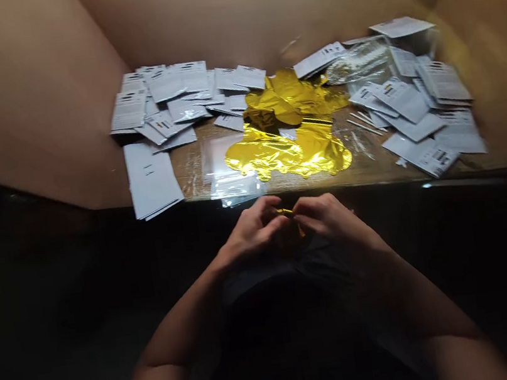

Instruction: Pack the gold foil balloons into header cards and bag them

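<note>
I can barely see the gold foil [285,213] pinched between my left hand [251,231] and right hand [329,218], its long axis hidden.

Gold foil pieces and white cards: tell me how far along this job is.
Done, seemingly: a squared stack of white cards at the table's near edge. In hand: the left hand and right hand pinch a gold foil piece. Remaining: the gold foil heap and scattered cards.
</note>
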The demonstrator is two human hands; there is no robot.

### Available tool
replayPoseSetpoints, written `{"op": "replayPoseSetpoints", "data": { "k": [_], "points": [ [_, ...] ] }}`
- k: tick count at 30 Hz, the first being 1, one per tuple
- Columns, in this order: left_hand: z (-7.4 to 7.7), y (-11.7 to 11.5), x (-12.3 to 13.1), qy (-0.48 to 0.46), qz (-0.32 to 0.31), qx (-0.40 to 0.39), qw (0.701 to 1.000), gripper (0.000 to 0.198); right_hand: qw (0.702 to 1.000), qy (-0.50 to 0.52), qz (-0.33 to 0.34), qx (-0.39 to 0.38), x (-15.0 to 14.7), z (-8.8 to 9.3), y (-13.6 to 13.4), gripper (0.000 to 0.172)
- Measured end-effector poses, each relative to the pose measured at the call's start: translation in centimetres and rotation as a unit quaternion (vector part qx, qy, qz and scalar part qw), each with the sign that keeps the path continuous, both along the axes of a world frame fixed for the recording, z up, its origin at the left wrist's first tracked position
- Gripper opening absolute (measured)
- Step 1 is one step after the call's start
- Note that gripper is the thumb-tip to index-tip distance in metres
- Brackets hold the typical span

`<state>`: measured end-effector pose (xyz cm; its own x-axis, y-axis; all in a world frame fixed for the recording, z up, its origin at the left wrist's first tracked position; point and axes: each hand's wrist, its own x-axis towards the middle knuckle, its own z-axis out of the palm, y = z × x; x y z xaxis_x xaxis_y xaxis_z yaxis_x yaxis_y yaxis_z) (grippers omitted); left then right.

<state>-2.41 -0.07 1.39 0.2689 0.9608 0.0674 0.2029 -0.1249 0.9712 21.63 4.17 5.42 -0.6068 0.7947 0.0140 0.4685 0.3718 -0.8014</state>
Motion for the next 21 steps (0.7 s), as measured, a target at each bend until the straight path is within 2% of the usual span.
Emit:
{"op": "replayPoseSetpoints", "data": {
  "k": [2,3,5,6,7,8,9,10,11,12,13,14,16,19,21],
  "points": [
    [-0.4,-1.0,0.6,0.056,0.017,0.057,0.997,0.024,0.999,0.011,0.03,-0.03,-0.2,-0.7,-0.2,0.016],
    [-0.5,-1.1,1.0,0.076,0.003,0.081,0.994,0.021,0.998,0.013,0.05,-0.045,-0.3,-1.0,-0.1,0.018],
    [-0.3,-0.4,0.7,0.096,-0.029,0.107,0.989,0.024,0.996,0.005,0.07,-0.062,-0.3,-1.4,0.1,0.025],
    [0.0,0.6,-0.3,0.109,-0.017,0.111,0.988,0.025,0.996,0.001,0.065,-0.06,-0.2,-1.6,0.2,0.03],
    [0.6,1.8,-2.0,0.13,0.02,0.109,0.985,0.026,0.997,0.001,0.05,-0.058,-0.1,-1.7,0.3,0.034],
    [1.2,3.3,-4.6,0.16,0.102,0.104,0.976,0.026,0.998,0.005,0.033,-0.06,0.2,-1.9,0.3,0.036],
    [1.9,4.9,-7.8,0.204,0.205,0.093,0.953,0.026,0.997,0.016,0.014,-0.069,0.5,-2.1,0.3,0.038],
    [2.6,6.4,-11.5,0.251,0.33,0.075,0.907,0.027,0.996,0.03,-0.004,-0.082,0.9,-2.4,0.3,0.04],
    [3.1,7.6,-15.3,0.303,0.417,0.045,0.856,0.029,0.994,0.045,-0.017,-0.095,1.3,-2.6,0.3,0.042],
    [3.3,8.6,-19.0,0.351,0.484,0.006,0.802,0.035,0.992,0.059,-0.028,-0.104,1.6,-2.9,0.3,0.043],
    [3.3,9.3,-22.3,0.39,0.524,-0.041,0.756,0.045,0.991,0.071,-0.04,-0.106,1.9,-3.2,0.3,0.045],
    [3.1,9.6,-25.0,0.419,0.52,-0.084,0.74,0.048,0.99,0.079,-0.051,-0.105,2.1,-3.4,0.3,0.046],
    [2.1,9.5,-28.2,0.437,0.506,-0.113,0.735,0.036,0.987,0.088,-0.071,-0.111,2.1,-3.6,0.2,0.047],
    [0.8,8.4,-29.0,0.413,0.526,-0.07,0.74,0.023,0.978,0.115,-0.09,-0.151,1.2,-3.5,0.1,0.049],
    [0.7,7.5,-28.9,0.367,0.56,-0.035,0.742,0.019,0.97,0.14,-0.105,-0.167,0.4,-3.2,0.1,0.048]
  ]
}}
